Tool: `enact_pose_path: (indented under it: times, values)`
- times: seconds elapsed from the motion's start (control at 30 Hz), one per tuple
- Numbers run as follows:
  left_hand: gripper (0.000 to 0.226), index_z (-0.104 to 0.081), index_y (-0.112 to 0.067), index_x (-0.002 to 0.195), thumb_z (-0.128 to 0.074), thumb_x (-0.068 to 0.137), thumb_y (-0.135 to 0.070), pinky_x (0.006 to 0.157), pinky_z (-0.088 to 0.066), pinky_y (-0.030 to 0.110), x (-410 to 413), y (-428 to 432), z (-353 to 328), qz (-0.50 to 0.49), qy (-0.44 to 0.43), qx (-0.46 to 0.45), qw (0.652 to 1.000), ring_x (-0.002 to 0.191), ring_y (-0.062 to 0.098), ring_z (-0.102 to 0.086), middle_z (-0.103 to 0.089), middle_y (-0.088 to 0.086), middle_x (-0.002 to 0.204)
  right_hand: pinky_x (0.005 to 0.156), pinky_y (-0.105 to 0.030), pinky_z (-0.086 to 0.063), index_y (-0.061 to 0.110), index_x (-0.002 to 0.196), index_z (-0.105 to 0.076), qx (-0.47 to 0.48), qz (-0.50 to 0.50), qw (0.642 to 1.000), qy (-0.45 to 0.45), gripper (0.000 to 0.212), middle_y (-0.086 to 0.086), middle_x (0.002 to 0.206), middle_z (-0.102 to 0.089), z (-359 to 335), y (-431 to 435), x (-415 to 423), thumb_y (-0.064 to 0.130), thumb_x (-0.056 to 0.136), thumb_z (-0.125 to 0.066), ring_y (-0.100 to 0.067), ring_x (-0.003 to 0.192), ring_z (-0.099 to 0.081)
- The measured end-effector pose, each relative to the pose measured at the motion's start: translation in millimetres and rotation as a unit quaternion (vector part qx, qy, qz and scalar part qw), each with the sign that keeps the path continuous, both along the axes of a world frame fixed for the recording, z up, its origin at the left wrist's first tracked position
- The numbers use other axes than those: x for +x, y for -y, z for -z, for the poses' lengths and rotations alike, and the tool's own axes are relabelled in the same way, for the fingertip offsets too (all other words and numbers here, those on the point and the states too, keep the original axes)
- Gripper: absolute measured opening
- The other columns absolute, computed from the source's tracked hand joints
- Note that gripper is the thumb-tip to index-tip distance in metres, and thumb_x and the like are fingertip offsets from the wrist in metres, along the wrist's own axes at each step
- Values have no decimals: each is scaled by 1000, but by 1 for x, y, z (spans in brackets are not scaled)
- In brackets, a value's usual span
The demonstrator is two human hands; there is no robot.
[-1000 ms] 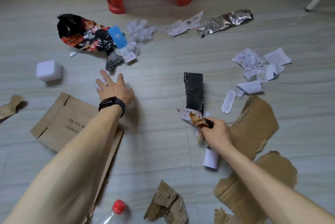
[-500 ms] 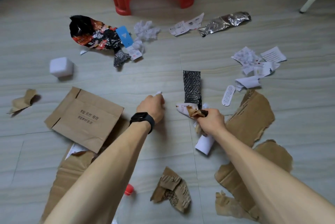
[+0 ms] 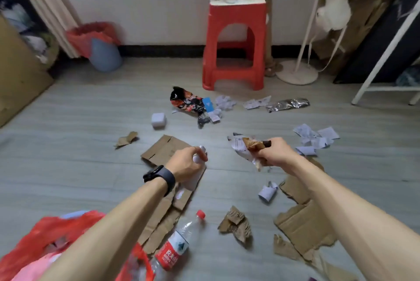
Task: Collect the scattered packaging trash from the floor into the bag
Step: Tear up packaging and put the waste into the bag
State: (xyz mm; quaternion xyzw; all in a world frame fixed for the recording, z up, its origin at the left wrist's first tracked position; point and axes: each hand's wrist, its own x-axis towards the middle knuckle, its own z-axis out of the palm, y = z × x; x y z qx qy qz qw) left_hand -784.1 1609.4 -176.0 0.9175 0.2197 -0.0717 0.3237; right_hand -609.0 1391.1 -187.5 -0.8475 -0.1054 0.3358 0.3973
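Observation:
My left hand, a black watch on its wrist, grips a small white scrap of paper above a flat cardboard piece. Over to the right, my right hand holds a bunch of trash: white paper, a brown wrapper and a dark strip. A red plastic bag lies open at the bottom left, under my left forearm. Loose on the floor are a plastic bottle, a black-red wrapper, a foil wrapper, white papers and torn cardboard.
A red stool stands against the far wall. A blue bin with a red liner stands in the left corner. A fan base and a white rack leg stand at the right. A white cube and brown scraps lie mid-floor.
My left hand picked a white scrap off the floor and lifted it. The view tilted up, showing the wall, the stool and the red bag. A white paper roll now lies below my right hand.

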Motion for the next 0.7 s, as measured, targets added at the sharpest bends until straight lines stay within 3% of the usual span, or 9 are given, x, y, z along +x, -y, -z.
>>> enact_pose_path:
  times: [0.1,0.23,0.37,0.43,0.5,0.6,0.7]
  values:
    - [31,-59,-33,114,-55,90,-13,85,-47,25,-67,-22,-47,-39,39,0,998,107,19,-62,-66,-5,113,82,-49,-60,-2,82,-71,32,-35,997,56,17,-13,70,-74,-64,-21,-47,12,72,-69,-27,68,-73]
    - [49,-46,-36,133,-57,90,-15,75,-48,28,-162,-45,-82,-144,61,-12,988,91,28,-63,-68,11,101,81,-46,-61,2,78,-73,33,-112,989,88,8,-11,65,-73,-102,-43,-119,6,82,-66,-23,63,-72]
    - [48,-48,-23,136,-58,90,-15,69,-42,24,-256,-69,-66,-219,-33,-16,975,93,29,-64,-65,10,97,78,-38,-60,7,78,-73,1,-209,971,115,13,-3,65,-74,-123,-63,-185,16,84,-67,-18,71,-74]
    - [56,-44,-19,142,-59,88,-17,74,-43,23,-281,-71,-58,-215,-105,-11,971,106,28,-64,-66,10,110,75,-36,-59,8,79,-74,11,-223,967,121,13,-2,66,-74,-129,-67,-206,18,86,-68,-20,74,-74]
    - [59,-42,-18,144,-60,87,-17,83,-47,24,-279,-66,-63,-205,-112,-5,972,117,26,-59,-61,13,128,75,-39,-59,10,77,-75,39,-220,969,105,14,-4,68,-74,-134,-65,-218,22,84,-72,-24,75,-73]
    - [50,-47,-18,139,-61,92,-19,91,-49,26,-240,-40,-98,-188,4,-45,981,110,20,-61,-59,10,128,74,-43,-57,8,81,-75,127,-187,973,38,13,-8,68,-72,-142,-56,-222,21,82,-76,-27,64,-66]
    - [45,-51,-18,133,-67,91,-22,78,-47,21,-191,9,-151,-164,163,-240,943,100,10,-59,-60,3,118,67,-33,-57,0,87,-69,214,-133,967,-40,6,-11,66,-67,-157,-38,-217,6,87,-71,-21,61,-62]
